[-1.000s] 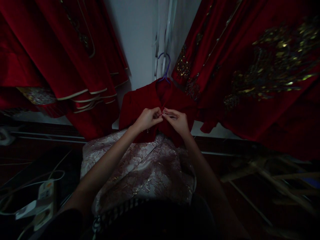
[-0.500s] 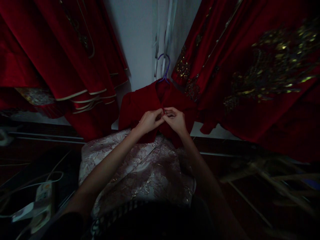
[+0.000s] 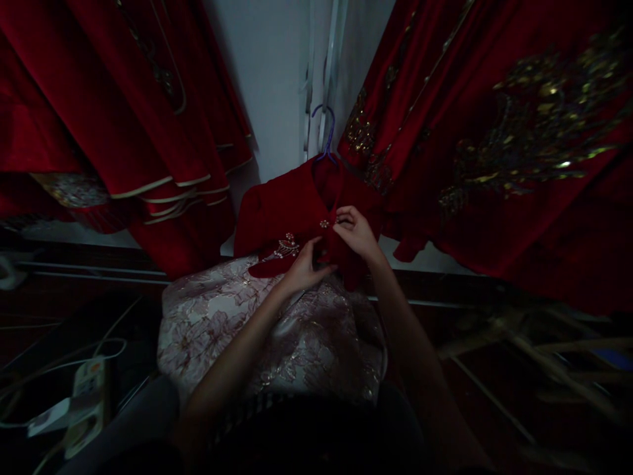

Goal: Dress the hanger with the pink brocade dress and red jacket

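Note:
A short red jacket (image 3: 277, 204) lies on a purple hanger (image 3: 329, 132) in front of me, with a jewelled brooch-like ornament (image 3: 287, 245) low on its left side. A small sparkling button (image 3: 324, 224) shows at its front opening. My right hand (image 3: 355, 231) pinches the jacket's front edge just right of that button. Lower down, my left hand (image 3: 305, 269) has its thumb and fingers apart near the jacket's lower front edge; I see nothing between them. Beneath lies shiny pale pink floral brocade fabric (image 3: 208, 323).
Red garments with pale trim (image 3: 148, 145) hang at left, and a red gown with gold sequins (image 3: 544, 132) hangs at right. A power strip (image 3: 88, 402) with cables sits at lower left. Blurred wooden slats (image 3: 554, 363) stand at lower right.
My hands have come apart. The left moved down and opened, uncovering the ornament and the button; the right shifted slightly right and still pinches the jacket edge.

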### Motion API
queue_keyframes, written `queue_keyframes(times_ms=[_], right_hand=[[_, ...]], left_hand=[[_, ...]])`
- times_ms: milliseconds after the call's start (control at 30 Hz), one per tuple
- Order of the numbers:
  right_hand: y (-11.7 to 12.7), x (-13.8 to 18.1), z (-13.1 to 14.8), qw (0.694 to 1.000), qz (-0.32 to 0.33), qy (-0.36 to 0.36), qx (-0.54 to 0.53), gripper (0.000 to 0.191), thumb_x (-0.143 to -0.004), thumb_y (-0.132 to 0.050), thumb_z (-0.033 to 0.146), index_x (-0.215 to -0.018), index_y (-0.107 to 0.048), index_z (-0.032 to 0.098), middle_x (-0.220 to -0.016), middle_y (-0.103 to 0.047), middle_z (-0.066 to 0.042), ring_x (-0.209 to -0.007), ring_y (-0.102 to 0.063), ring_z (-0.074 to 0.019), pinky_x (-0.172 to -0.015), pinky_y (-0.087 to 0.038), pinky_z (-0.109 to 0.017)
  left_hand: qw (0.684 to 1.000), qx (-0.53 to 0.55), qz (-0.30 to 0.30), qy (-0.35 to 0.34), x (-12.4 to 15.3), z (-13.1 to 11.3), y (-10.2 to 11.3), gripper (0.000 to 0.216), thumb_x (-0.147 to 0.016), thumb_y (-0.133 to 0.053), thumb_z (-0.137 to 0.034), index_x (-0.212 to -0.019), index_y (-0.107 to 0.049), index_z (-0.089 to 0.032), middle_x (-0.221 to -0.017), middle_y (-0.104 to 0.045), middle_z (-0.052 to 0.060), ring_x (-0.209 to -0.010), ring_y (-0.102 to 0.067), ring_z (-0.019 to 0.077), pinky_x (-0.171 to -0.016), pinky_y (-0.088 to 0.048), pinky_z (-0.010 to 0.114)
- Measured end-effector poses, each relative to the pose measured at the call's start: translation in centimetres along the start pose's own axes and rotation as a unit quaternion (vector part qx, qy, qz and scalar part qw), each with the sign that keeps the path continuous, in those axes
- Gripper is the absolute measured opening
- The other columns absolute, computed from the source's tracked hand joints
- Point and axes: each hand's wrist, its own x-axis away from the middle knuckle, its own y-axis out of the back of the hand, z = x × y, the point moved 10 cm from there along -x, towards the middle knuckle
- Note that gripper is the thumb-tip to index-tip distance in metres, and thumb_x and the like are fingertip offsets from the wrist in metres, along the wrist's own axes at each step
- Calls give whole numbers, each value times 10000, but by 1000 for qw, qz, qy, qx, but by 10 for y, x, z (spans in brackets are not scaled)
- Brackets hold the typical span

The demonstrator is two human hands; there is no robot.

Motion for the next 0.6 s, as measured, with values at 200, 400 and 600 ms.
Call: queue_keyframes(times_ms=[200,400,600], right_hand=[[-5,41,-6,994,79,-42,-64,357,-720,-688,337,-1030,-538,242,-1205,-601,-55,-1093,-604,-169,-984,-484,-364],[-3,73,-2,997,69,-26,34,219,-816,-619,371,-972,-607,219,-1048,-650,-57,-920,-630,-154,-773,-543,-295],[-26,89,40,991,133,-19,15,258,-805,-649,387,-1015,-599,246,-924,-637,-30,-780,-608,-136,-643,-531,-259]], left_hand=[[994,71,-59,51,14,20,-7,352,-853,-553,-420,-1100,-643,-187,-1144,-659,81,-1081,-592,227,-969,-453,372],[969,143,-148,140,35,36,17,274,-828,-553,-428,-893,-639,-177,-857,-681,19,-781,-620,153,-731,-498,256],[967,199,-99,121,19,-23,45,271,-801,-576,-426,-899,-610,-176,-722,-635,-4,-586,-548,99,-547,-443,203]])
